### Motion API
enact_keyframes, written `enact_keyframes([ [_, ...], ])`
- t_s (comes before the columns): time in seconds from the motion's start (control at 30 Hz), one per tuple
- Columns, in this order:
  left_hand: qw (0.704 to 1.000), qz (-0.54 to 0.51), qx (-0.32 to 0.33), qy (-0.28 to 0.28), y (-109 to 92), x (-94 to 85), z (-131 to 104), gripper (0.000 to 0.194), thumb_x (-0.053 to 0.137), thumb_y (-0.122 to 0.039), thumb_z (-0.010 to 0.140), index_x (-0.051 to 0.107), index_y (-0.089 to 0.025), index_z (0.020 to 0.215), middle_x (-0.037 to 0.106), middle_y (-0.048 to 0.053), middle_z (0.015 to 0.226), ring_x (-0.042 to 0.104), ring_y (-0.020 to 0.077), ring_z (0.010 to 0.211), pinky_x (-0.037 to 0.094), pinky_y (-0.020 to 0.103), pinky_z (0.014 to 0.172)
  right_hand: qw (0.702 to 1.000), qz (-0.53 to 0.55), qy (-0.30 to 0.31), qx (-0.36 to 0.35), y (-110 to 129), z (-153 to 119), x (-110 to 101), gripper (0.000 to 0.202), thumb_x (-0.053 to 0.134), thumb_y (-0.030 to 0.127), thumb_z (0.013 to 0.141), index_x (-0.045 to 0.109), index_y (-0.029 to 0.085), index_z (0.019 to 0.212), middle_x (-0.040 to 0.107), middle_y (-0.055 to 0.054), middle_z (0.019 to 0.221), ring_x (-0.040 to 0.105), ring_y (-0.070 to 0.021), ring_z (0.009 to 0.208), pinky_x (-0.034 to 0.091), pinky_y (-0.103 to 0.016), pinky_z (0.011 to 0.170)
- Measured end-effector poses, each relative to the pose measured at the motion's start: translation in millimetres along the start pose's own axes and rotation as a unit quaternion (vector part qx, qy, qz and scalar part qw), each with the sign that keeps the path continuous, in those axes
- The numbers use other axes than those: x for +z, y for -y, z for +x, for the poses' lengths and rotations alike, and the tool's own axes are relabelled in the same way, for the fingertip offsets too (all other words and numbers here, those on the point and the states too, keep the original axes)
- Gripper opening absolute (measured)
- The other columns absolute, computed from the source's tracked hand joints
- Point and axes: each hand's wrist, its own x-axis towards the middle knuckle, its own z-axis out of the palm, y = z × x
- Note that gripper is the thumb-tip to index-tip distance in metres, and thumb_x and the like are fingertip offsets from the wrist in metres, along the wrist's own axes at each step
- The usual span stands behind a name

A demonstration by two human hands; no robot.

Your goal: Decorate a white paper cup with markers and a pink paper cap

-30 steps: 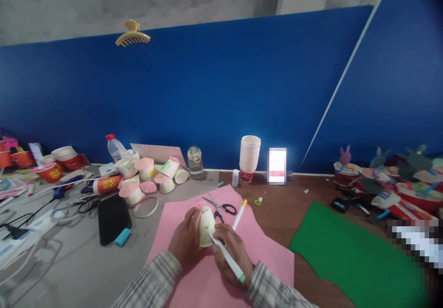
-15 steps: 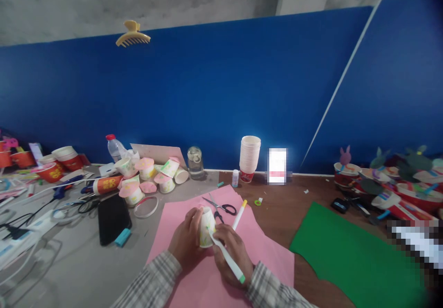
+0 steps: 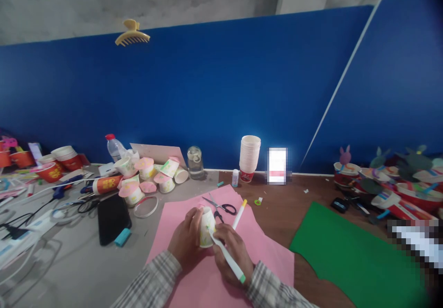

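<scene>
Barely shifted since the earlier frame, still grasping paper cup (image 3: 207, 227) in left hand (image 3: 186, 238) and marker (image 3: 228, 259) in right hand (image 3: 239, 253): stroke lightly.

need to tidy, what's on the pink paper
Scissors and a yellow-ended marker lie on the pink paper. Over it, the left hand holds a patterned cup, the right hand a green-ended marker. Anything under the hands, cup or sleeves is covered.
</scene>
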Motion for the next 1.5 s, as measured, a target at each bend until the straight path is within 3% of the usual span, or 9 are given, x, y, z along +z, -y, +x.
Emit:
enact_keyframes([
  [0.3, 1.000, 0.015, 0.023, -0.013, 0.1, -0.1, -0.4, 0.098, 0.075, -0.045, 0.051, 0.018, -0.020, 0.127, 0.045, 0.014, 0.113, 0.053, 0.0331, 0.099, 0.055, 0.045, 0.075, 1.000, -0.002, 0.004, 0.005, 1.3, 0.0, -0.9, 0.020, 0.056, 0.012, 0.072, 0.055, 0.023, 0.089, 0.062, -0.004, 0.081, 0.062, -0.0230, 0.079, 0.055, -0.033, 0.069],
  [0.8, 1.000, -0.011, -0.018, 0.004, -1.7, -1.6, 1.3, 0.092, 0.076, -0.040, 0.049, 0.025, -0.021, 0.124, 0.046, 0.011, 0.112, 0.053, 0.0316, 0.098, 0.054, 0.044, 0.077, 1.000, 0.001, 0.000, 0.002, 1.1, -2.2, -0.9, 0.022, 0.057, 0.009, 0.069, 0.058, 0.022, 0.086, 0.064, -0.005, 0.080, 0.062, -0.0266, 0.086, 0.056, -0.036, 0.071],
  [1.5, 1.000, 0.011, -0.005, -0.011, 0.6, 0.6, 0.7, 0.093, 0.075, -0.040, 0.051, 0.023, -0.020, 0.126, 0.046, 0.012, 0.112, 0.054, 0.0302, 0.098, 0.055, 0.042, 0.077, 1.000, 0.007, 0.014, -0.004, 2.0, 0.1, -1.7, 0.024, 0.058, 0.008, 0.069, 0.057, 0.023, 0.087, 0.064, -0.003, 0.077, 0.063, -0.0256, 0.084, 0.056, -0.034, 0.072],
])
